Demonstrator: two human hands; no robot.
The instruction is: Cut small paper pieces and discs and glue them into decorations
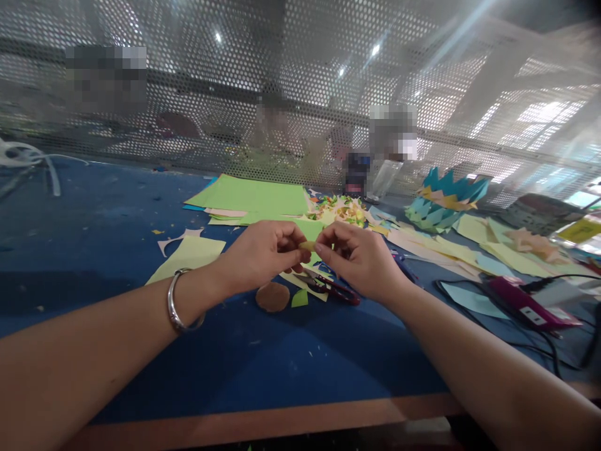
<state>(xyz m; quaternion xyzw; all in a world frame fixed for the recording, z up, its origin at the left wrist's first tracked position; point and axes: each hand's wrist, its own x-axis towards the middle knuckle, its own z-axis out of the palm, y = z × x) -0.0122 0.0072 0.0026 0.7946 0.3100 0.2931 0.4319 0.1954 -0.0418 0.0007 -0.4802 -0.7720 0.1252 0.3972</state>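
Between the fingertips of both my hands is a small yellow piece of paper (307,246), held above the middle of the table. My left hand (265,250), with a silver bangle on its wrist, pinches one end. At the other end the thumb and forefinger of my right hand (359,258) grip it. Below lie red-handled scissors (340,291), partly hidden by my right hand. A round brown disc (273,297) and a small green paper piece (299,298) rest on the blue table (263,369) just under my hands.
Green paper sheets (263,195) are stacked behind my hands, beside a heap of paper scraps (342,210). A folded paper crown (444,199) stands at the right. Nearer, a magenta power strip (530,304) trails black cables. Perforated metal mesh (225,81) closes the back.
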